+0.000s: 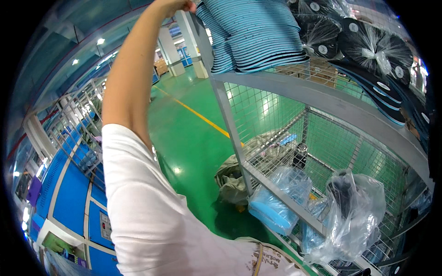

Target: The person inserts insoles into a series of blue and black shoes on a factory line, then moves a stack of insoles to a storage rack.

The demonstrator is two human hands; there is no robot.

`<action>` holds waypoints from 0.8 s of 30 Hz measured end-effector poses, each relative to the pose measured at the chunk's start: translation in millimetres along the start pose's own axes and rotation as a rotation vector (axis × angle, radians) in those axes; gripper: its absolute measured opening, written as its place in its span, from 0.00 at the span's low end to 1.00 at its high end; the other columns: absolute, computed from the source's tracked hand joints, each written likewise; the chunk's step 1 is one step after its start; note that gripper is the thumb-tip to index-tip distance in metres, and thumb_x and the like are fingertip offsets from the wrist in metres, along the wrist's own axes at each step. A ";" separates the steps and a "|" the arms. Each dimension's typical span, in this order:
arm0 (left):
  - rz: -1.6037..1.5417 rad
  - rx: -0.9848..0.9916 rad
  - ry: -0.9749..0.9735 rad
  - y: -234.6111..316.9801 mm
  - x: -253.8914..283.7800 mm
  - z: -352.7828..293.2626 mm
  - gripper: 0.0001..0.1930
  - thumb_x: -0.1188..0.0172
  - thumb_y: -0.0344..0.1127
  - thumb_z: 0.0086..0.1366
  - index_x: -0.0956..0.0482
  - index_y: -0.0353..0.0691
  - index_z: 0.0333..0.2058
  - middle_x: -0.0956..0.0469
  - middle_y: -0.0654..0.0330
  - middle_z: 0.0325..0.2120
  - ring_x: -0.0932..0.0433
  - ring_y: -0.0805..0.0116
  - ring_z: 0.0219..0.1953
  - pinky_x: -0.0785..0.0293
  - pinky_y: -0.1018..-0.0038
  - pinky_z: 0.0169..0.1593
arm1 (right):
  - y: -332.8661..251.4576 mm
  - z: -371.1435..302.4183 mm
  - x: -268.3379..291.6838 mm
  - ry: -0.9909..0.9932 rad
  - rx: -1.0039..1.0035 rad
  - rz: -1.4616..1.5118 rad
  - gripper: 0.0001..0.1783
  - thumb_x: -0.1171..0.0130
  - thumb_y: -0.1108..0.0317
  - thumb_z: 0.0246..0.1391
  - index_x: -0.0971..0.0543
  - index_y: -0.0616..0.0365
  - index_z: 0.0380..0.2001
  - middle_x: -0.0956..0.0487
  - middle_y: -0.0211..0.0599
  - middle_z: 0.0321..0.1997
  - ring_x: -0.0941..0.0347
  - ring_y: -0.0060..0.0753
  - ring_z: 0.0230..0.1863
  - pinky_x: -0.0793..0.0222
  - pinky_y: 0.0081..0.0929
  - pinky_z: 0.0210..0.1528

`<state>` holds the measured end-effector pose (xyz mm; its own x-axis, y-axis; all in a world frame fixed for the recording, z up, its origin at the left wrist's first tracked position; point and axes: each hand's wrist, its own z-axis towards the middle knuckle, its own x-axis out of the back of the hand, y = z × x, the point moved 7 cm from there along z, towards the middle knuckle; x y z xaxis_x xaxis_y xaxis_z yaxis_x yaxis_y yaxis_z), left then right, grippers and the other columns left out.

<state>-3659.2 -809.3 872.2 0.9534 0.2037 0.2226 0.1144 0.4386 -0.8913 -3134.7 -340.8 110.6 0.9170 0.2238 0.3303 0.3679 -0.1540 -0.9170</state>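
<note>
My left arm, in a white sleeve, reaches up to the top edge. There my left hand (174, 5), partly cut off, has its fingers curled at the top of the grey corner post (202, 41) of a metal rack. Right beside it, a tall stack of blue and black insoles (262, 34) stands on the rack's upper shelf (294, 85). My right hand is out of view.
Clear bags of black insoles (375, 43) and loose black insoles (377, 92) lie on the upper shelf's right. Bagged blue pieces (276, 207) and a clear plastic bag (359, 216) sit below. A green-grey cloth bundle (232, 179) is behind; blue machines (69, 193) stand left.
</note>
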 end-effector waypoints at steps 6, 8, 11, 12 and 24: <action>-1.275 0.921 -0.123 42.2 -20.4 -16.7 0.13 0.46 0.43 0.55 0.28 0.38 0.24 0.32 0.61 0.13 0.34 0.75 0.12 0.40 0.79 0.16 | -20.9 -0.5 -23.4 -0.088 0.044 -0.068 0.19 0.43 0.61 0.43 0.27 0.65 0.35 0.27 0.40 0.31 0.32 0.29 0.29 0.35 0.23 0.29; -1.345 1.003 -0.321 54.2 -16.2 -23.6 0.10 0.46 0.40 0.54 0.29 0.39 0.22 0.32 0.63 0.13 0.35 0.76 0.12 0.38 0.81 0.16 | -24.4 -1.2 -20.4 -0.097 0.045 -0.089 0.19 0.43 0.61 0.43 0.27 0.65 0.35 0.27 0.40 0.31 0.32 0.29 0.29 0.35 0.24 0.30; -1.647 1.011 -0.262 63.9 6.5 -25.0 0.09 0.45 0.37 0.53 0.29 0.40 0.20 0.31 0.67 0.13 0.37 0.81 0.11 0.41 0.87 0.12 | -30.2 -3.4 -19.8 -0.111 0.053 -0.114 0.19 0.43 0.62 0.43 0.27 0.65 0.35 0.26 0.40 0.31 0.31 0.29 0.29 0.35 0.24 0.30; -1.648 1.011 -0.251 60.8 5.6 -24.0 0.09 0.45 0.37 0.53 0.29 0.40 0.20 0.31 0.67 0.13 0.37 0.81 0.11 0.41 0.87 0.12 | -32.1 -2.4 -20.7 -0.119 0.058 -0.121 0.19 0.43 0.62 0.42 0.26 0.65 0.35 0.26 0.40 0.31 0.31 0.29 0.29 0.35 0.24 0.30; -1.670 0.975 -0.264 60.6 -0.7 -31.3 0.06 0.45 0.37 0.54 0.29 0.45 0.21 0.34 0.73 0.16 0.42 0.86 0.13 0.43 0.91 0.15 | -40.0 -4.8 -24.3 -0.125 0.084 -0.184 0.18 0.42 0.63 0.41 0.26 0.65 0.34 0.26 0.40 0.31 0.31 0.30 0.30 0.35 0.24 0.32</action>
<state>-3644.2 -810.2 805.7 -0.0016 -0.7983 0.6022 0.4555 0.5356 0.7111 -3171.0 -344.7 140.4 0.8075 0.3591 0.4680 0.5079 -0.0198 -0.8612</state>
